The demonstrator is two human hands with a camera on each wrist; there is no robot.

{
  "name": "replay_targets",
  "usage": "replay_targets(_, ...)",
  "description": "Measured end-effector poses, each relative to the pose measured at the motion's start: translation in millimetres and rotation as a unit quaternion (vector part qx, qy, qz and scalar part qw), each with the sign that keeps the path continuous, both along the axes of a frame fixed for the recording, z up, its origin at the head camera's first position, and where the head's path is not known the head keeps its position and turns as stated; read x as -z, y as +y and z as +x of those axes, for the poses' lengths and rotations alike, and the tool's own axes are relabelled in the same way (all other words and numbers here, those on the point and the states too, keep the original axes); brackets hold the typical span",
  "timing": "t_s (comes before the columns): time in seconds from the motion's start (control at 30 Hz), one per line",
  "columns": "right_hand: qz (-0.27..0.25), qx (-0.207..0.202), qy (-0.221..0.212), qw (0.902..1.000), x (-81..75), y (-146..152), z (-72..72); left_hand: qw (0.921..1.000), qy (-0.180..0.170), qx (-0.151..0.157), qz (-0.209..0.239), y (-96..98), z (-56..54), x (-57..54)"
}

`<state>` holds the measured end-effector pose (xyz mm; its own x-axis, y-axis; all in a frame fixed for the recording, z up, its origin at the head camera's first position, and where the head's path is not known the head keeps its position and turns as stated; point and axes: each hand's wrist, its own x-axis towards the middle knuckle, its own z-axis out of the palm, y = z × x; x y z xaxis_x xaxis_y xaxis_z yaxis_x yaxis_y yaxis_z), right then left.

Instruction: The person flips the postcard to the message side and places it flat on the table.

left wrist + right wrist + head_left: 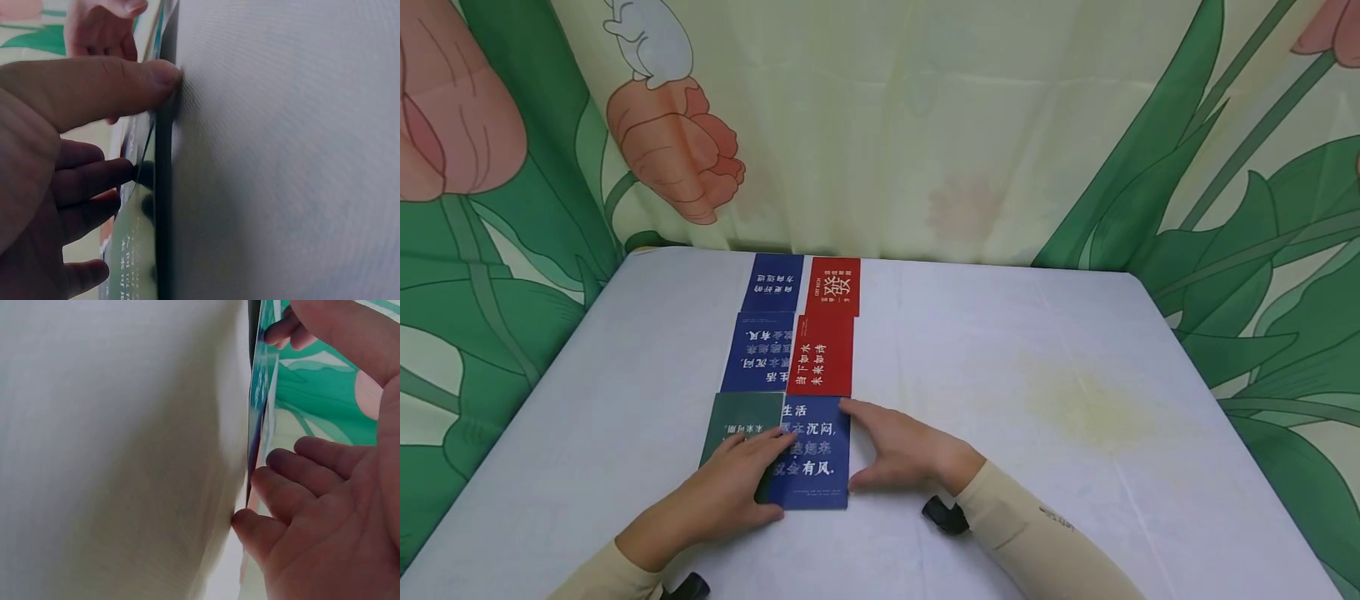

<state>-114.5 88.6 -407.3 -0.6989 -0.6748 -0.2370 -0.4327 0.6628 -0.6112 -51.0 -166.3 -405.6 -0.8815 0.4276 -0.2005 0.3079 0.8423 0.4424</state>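
Two columns of printed cards lie on the table. In the head view, my left hand [718, 492] spreads its fingers over the green card [741, 411] and the inner edge of the near blue card [816, 492]. Its thumb lies at the blue card's lower left corner. My right hand [913, 450] stands at the right side of that blue card, its fingertips by the upper corner and its thumb by the lower edge. The left wrist view shows relaxed fingers [94, 175] over the green card [134, 256]. In the right wrist view, extended fingers [281, 494] reach the card's edge.
Behind these lie a blue card [752, 350] and a red card [820, 367], then another blue card [772, 283] and red card [835, 283] at the far edge. A white cloth [1000, 350] covers the table. A patterned curtain [925, 125] hangs behind it.
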Motion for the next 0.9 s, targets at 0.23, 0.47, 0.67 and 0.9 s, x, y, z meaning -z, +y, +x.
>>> replay_targets(0.23,0.04,0.0,-0.006,0.9992,-2.2,-2.7,3.4,0.9993,-0.009,0.003,0.035,-4.7,-2.8,0.1)
replay_targets(0.47,0.053,-0.023,0.002,0.9983,-1.8,-2.9,6.2,0.9981,-0.005,0.012,0.06,-9.3,-4.6,-0.9)
replay_targets(0.67,0.041,-0.02,0.029,0.9985,-1.5,-2.3,6.5,0.9966,-0.009,0.007,0.081,-11.4,-7.0,-5.1)
replay_targets(0.9,0.023,0.004,0.057,0.9981,-1.6,-0.6,6.5,0.9934,0.004,0.006,0.114,-14.1,-9.5,-10.1)
